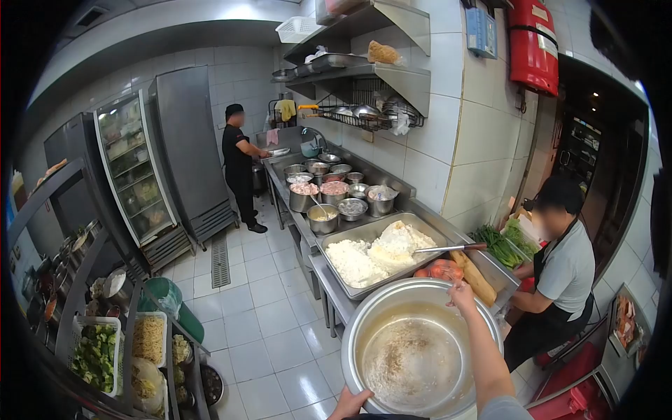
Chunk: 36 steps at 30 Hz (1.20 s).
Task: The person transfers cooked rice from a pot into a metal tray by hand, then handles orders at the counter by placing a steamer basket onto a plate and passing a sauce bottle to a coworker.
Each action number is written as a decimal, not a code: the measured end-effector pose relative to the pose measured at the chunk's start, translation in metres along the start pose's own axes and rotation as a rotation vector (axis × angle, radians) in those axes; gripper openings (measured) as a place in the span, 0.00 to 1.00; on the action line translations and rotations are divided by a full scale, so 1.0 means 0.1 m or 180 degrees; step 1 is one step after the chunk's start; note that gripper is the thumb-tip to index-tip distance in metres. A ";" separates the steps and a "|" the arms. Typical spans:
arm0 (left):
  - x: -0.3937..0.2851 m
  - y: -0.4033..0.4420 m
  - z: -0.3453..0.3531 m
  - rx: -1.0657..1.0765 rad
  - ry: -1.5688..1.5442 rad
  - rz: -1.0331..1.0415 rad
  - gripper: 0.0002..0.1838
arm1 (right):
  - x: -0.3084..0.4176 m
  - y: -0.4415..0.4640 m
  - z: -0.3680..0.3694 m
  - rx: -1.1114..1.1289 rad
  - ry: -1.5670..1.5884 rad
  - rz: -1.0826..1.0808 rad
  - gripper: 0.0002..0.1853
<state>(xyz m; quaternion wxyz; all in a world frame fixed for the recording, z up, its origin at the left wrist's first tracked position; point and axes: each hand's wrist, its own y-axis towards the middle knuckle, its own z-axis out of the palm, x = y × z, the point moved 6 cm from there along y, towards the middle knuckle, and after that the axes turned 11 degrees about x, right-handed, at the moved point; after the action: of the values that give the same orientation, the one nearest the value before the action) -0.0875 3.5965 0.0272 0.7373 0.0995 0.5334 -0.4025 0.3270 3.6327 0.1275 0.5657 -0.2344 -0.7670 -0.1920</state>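
A large round metal pot (413, 357) is tilted toward the camera, its inside bare but for brownish and whitish residue on the bottom. My left hand (350, 404) grips its rim at the lower left, thumb over the edge. My right hand (460, 295) is closed on the far right rim. Just beyond the pot, a rectangular metal tray (353, 292) on the steel counter holds white rice (357, 262) in a spread layer and a taller mound. A dark-handled metal utensil (451, 248) rests across the tray's right side.
Metal bowls of food (334, 189) crowd the counter behind the tray. Red items in plastic (441, 269) lie beside it. One person (560, 280) stands at right near green vegetables (498, 245); another (238, 161) stands by the sink. A shelf with baskets (98, 353) is at left.
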 end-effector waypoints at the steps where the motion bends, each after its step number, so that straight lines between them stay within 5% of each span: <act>1: 0.01 0.01 -0.05 -0.0006 0.0036 -0.0029 0.29 | 0.00 0.03 0.04 -0.0015 -0.0184 0.0023 0.05; 5: -0.27 -0.02 -0.24 0.0249 0.0644 -0.0061 0.37 | -0.06 0.10 0.20 -0.0161 -0.0752 0.0279 0.07; 10: -0.16 0.13 -0.59 0.0828 0.0237 -0.0060 0.29 | -0.13 -0.13 0.12 -0.0001 -0.0837 0.1054 0.10; 15: -0.18 0.18 -0.79 0.1481 0.0641 0.0114 0.26 | -0.19 -0.81 -0.29 -0.0529 -0.0849 0.1048 0.05; 17: -0.17 0.19 -0.64 0.1949 0.0652 0.0316 0.26 | -0.05 -1.21 -0.57 -0.1039 -0.0734 0.0965 0.05; 20: -0.35 0.10 -0.30 0.2410 0.0741 -0.0321 0.27 | 0.38 -1.86 -1.01 -0.1441 -0.0936 0.0817 0.07; 24: -0.58 -0.12 0.23 0.3392 0.0254 -0.0039 0.26 | 1.05 -2.94 -1.57 -0.2496 -0.1345 0.0452 0.10; 25: -0.61 -0.19 0.37 0.3646 0.0431 -0.0154 0.26 | 1.32 -3.24 -1.62 -0.2698 -0.1985 0.0464 0.26; 26: -0.64 -0.30 0.51 0.3954 0.0635 -0.0281 0.26 | 1.13 -3.54 -2.06 -0.2593 -0.2402 0.0685 0.27; 29: -0.69 -0.68 0.86 0.4340 0.1146 -0.0261 0.28 | 2.01 -4.48 -1.65 -0.3063 -0.2296 0.1041 0.17; 33: -0.32 -0.09 0.67 0.5077 0.0823 -0.1859 0.26 | 2.35 -4.86 -1.20 -0.3695 -0.2194 0.1203 0.24; 36: -0.29 0.14 0.94 0.5286 0.0979 -0.2239 0.23 | 2.19 -5.04 -1.09 -0.3971 -0.2139 0.1274 0.24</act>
<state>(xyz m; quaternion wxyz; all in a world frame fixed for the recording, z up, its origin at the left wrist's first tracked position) -0.0146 3.5657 0.0871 0.1845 0.4821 0.1644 -0.8405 0.0660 3.1917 0.3539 0.0858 -0.6943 -0.5897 -0.4035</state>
